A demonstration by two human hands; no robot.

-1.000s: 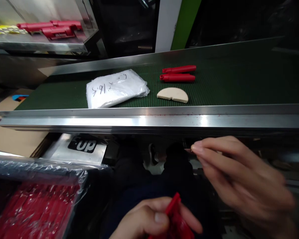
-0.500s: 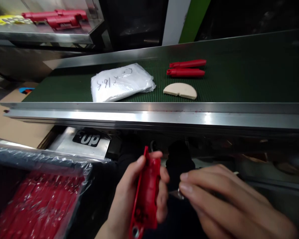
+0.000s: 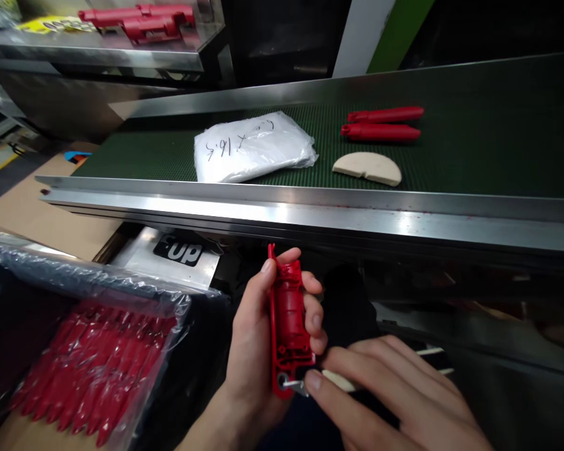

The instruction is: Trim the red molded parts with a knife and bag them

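Red casing (image 3: 292, 307) lay in your left hand (image 3: 251, 338), fingers curled round it, long axis near to far. Your right hand (image 3: 390, 388), right of its near end, pinched a metal-tipped tool (image 3: 298, 386) at the end hole (image 3: 282, 379); contact unclear.

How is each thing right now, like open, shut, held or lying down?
Left hand: closed around red shell
Right hand: pinching metal piece
Red shell: held, hollow side showing
Metal piece: at red shell's lower end
White packet: lying flat, written on
Two red pieces on green belt: lying side by side
Cream half-disc: lying flat
Box: open, plastic-lined
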